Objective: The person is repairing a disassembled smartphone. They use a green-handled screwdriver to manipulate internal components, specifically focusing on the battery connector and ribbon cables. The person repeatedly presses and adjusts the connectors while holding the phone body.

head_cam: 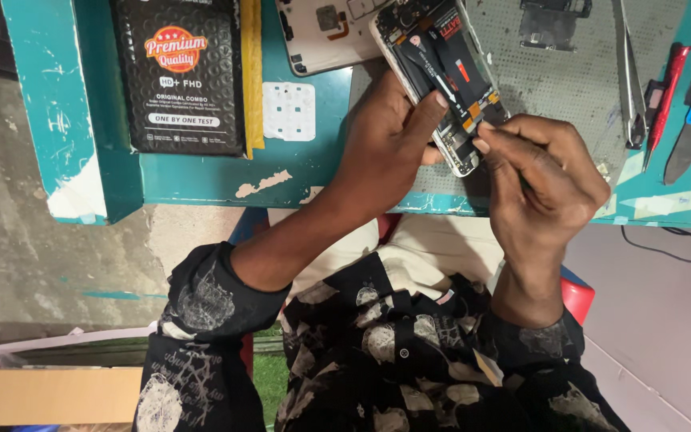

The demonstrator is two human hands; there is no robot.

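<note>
1. 2 hands on 1 opened phone, lying on the grey mat near the desk's front edge.
2. Left hand grips the phone's lower left side, thumb pressed on its frame.
3. Right hand pinched shut, fingertips at the phone's bottom end; whether they hold anything, cannot tell.
4. Phone's long axis runs diagonally, from the fingers up toward the desk's back edge.
5. Black box well left; tweezers right.
</note>
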